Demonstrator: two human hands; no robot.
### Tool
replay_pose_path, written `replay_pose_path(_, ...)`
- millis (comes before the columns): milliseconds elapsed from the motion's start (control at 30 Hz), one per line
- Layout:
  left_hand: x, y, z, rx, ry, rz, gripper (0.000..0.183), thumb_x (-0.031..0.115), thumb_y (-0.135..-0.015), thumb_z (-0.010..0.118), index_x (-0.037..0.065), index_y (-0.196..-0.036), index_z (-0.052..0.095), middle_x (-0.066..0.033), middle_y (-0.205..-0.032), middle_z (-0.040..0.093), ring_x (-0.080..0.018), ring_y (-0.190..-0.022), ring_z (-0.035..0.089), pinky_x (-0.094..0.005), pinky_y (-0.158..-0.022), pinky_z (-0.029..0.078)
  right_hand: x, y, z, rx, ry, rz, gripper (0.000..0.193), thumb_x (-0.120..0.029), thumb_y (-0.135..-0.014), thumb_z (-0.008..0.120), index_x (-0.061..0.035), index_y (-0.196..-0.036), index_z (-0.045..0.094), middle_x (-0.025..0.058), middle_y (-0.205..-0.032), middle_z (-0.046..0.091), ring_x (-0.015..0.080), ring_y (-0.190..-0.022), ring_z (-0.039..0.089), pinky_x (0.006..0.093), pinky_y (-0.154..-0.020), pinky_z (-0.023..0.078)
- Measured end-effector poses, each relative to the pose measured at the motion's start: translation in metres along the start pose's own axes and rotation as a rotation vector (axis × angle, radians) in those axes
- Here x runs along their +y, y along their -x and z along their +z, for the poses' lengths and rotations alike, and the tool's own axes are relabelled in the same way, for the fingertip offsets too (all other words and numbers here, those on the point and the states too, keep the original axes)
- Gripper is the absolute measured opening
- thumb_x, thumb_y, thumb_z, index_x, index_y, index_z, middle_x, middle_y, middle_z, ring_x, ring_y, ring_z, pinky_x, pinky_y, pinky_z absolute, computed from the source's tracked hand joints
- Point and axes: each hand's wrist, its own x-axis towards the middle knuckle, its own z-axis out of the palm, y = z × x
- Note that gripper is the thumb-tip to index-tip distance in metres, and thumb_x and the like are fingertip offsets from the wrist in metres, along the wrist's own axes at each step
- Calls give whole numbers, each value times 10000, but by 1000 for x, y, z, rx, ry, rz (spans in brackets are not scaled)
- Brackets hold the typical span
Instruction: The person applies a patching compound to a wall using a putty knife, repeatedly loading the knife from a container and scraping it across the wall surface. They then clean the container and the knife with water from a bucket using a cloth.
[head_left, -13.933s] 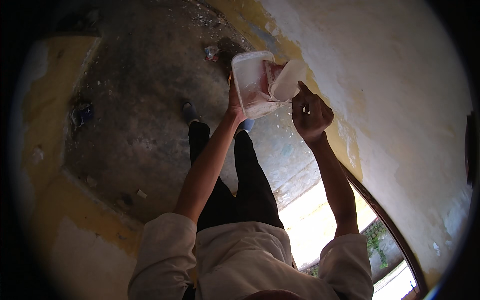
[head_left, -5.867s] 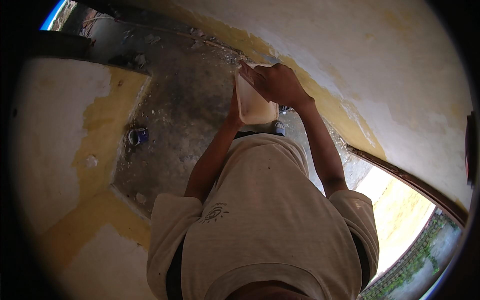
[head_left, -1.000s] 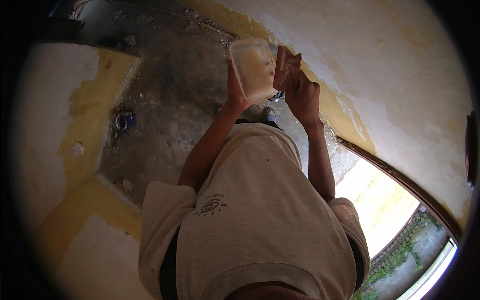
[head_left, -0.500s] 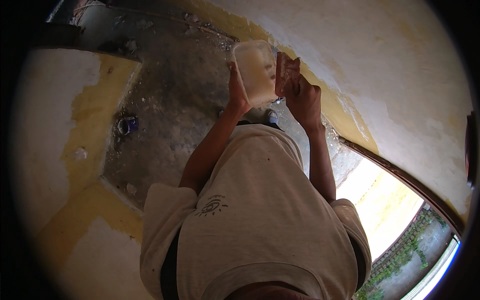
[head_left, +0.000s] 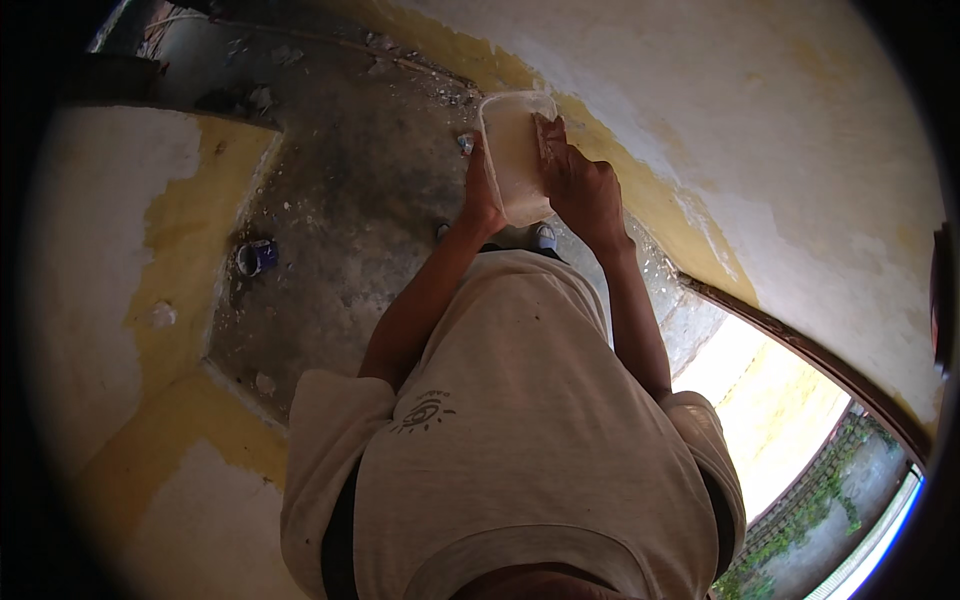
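Observation:
A translucent plastic container [head_left: 515, 160], tub-shaped with rounded corners, is held up in front of me. Its left side is gripped by my left hand [head_left: 482, 197], closed on the wall. Something pale shows through or inside it, but I cannot make out what. My right hand [head_left: 585, 195] is closed on a reddish-brown flat scraper [head_left: 545, 138], seen turned partly edge-on. The scraper overlaps the container's right side; whether it touches the inside or the rim cannot be seen. The fingers hide its lower part.
A wall [head_left: 700, 110] with patchy white and yellow paint rises close on the right. Further left, a dark blue bucket [head_left: 257, 257] lies on the stained concrete floor [head_left: 330, 200]. Debris lines the far floor edge. A bright doorway [head_left: 770, 400] opens at lower right.
My right hand has moved left with the scraper, from beside the container to over its right side. The scraper has turned from showing its broad face to nearly edge-on.

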Motion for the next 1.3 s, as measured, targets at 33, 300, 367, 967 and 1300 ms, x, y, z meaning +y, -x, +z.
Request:
replay_pose_path(33,-3,-1,0,-7,0,8,766,687,-995,232,117,-1485,379,-132,-1416,514,-318,-1270,552,-532,-1032,486,6,0,5,1,45,0,194,-130,-915,594,33,-810,600,236,-655,620,412,-603,640,435,-537,519)
replay_pose_path(300,0,-3,-19,5,41,-45,762,689,-990,259,137,-1505,367,-119,-1452,486,-325,-1309,515,-537,-1056,463,8,-17,0,-27,184,-134,164,-120,-897,614,30,-830,603,256,-684,615,415,-638,639,447,-538,504)
replay_pose_path(367,2,-1,-13,7,38,-34,772,701,-982,272,139,-1502,371,-116,-1450,487,-327,-1310,513,-545,-1058,459,9,-20,4,-95,90,-95,164,-120,-896,622,31,-836,602,256,-688,612,424,-639,632,441,-549,500)
replay_pose_path(967,12,-6,-30,-119,145,75,717,641,-983,360,119,-1473,405,-119,-1408,517,-317,-1290,531,-536,-1038,486,28,-4,-4,-2,-228,-111,126,-86,-911,639,31,-944,605,229,-677,598,410,-594,589,419,-567,476)
replay_pose_path(1300,4,-8,-43,-112,152,32,732,665,-973,345,145,-1487,391,-109,-1440,489,-322,-1297,524,-579,-1013,490,28,5,-2,-56,-266,-81,142,-93,-910,646,36,-908,589,220,-656,581,358,-552,567,400,-548,460)
